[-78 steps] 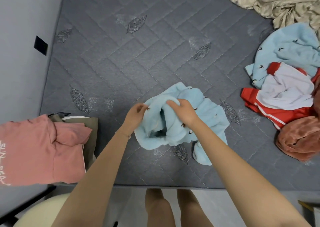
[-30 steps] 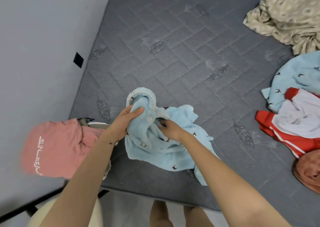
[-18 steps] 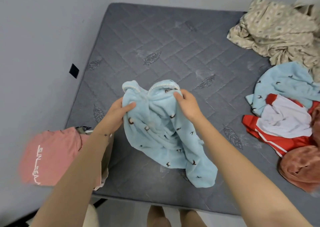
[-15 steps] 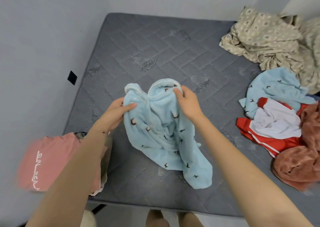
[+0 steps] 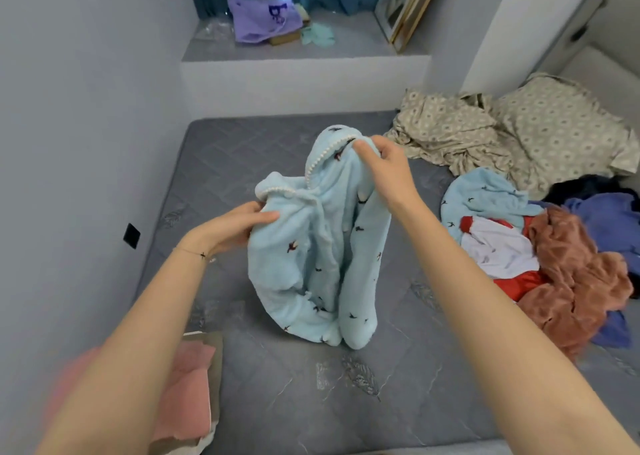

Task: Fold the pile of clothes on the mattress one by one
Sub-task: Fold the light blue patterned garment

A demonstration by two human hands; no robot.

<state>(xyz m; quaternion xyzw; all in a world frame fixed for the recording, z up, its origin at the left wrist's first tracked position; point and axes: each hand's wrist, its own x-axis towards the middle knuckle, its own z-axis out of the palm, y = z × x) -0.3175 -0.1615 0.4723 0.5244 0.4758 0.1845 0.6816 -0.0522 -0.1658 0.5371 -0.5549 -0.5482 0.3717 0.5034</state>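
Note:
A light blue fleece garment (image 5: 322, 257) with small dark bird prints and a white beaded edge hangs above the grey mattress (image 5: 311, 385); its lower end rests on the surface. My left hand (image 5: 239, 227) grips the garment's left upper edge. My right hand (image 5: 384, 170) pinches the top edge higher up and further back. The pile of unfolded clothes (image 5: 554, 264) lies at the right: another light blue piece, a red and white one, a rust-coloured one and a purple-blue one.
Folded pink and beige clothes (image 5: 187, 385) are stacked at the mattress's near left corner. Crumpled beige patterned bedding (image 5: 502, 135) lies at the far right. A grey wall runs along the left. A raised ledge behind the mattress holds a purple bag (image 5: 263, 18).
Both hands have lifted the blue garment up off the mattress, the right hand higher than the left. The view has tilted upward, showing the ledge and curtains.

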